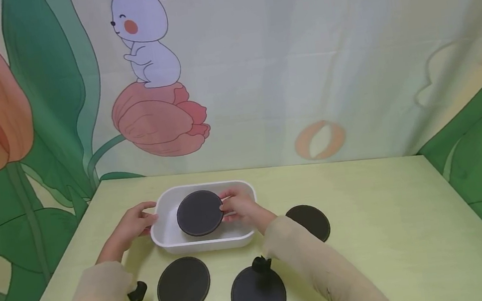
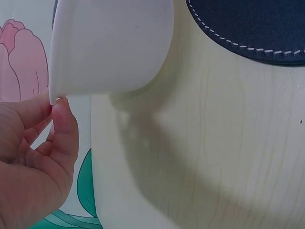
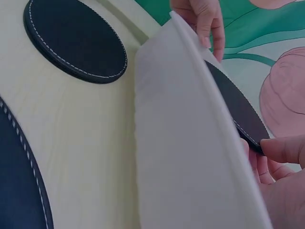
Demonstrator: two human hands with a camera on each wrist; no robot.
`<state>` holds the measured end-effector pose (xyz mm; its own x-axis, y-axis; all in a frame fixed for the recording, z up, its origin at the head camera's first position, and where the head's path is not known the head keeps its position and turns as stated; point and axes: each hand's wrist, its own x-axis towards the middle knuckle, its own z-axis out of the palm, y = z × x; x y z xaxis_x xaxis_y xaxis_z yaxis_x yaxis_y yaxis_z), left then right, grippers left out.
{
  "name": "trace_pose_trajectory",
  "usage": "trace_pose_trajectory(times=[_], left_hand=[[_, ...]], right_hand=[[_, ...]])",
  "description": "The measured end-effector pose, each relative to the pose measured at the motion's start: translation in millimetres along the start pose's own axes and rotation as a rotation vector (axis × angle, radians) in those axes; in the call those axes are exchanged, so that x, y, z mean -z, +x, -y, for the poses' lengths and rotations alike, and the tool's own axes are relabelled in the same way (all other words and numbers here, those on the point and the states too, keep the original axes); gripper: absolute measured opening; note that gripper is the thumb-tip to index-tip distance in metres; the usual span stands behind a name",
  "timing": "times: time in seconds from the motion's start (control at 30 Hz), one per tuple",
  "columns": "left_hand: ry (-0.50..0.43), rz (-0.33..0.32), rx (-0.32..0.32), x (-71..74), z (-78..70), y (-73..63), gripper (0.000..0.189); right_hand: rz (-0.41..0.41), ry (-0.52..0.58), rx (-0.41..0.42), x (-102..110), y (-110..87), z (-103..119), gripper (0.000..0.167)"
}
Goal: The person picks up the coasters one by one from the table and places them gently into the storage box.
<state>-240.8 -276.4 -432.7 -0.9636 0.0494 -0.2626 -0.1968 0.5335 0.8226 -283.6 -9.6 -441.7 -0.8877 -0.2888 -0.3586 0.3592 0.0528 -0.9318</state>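
A white plastic bin (image 1: 207, 245) stands on the table. My left hand (image 1: 134, 221) pinches its left rim between thumb and fingers, which the left wrist view shows closely at the bin's edge (image 2: 114, 47). With thumb and fingers my right hand (image 1: 240, 204) grips the right edge of a round black coaster (image 1: 200, 213), over the bin's inside. In the right wrist view this coaster (image 3: 236, 102) shows white stitching and is partly hidden behind the bin's wall. How far it sits above the bin's floor I cannot tell.
Two black stitched coasters (image 1: 184, 285) (image 1: 259, 296) lie in front of the bin. Another coaster (image 1: 310, 222) lies to the right, partly covered by my right sleeve. Small black pieces show by both sleeves. Behind the pale table (image 1: 391, 232) hangs a printed cloth (image 1: 251, 84).
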Motion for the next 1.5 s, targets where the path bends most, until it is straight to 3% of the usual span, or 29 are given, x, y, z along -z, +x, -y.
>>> trace_pose_trajectory(times=[0.53,0.9,1.07,1.5], left_hand=[[-0.019,0.007,-0.001,-5.4,-5.1,-1.0,0.047],[-0.003,0.0,0.011,-7.6,-4.8,1.5,0.047],[0.004,-0.002,0.01,-7.4,-7.0,-0.5,0.047],[0.011,-0.007,0.023,-3.5,-7.0,-4.4,0.046]], right_hand=[[-0.095,0.073,-0.027,-20,13.2,-20,0.031],[-0.136,-0.035,-0.059,-19,13.3,-23,0.038],[-0.089,-0.133,-0.06,-14,8.0,-19,0.04],[0.203,-0.427,-0.01,3,-33.6,21,0.034]])
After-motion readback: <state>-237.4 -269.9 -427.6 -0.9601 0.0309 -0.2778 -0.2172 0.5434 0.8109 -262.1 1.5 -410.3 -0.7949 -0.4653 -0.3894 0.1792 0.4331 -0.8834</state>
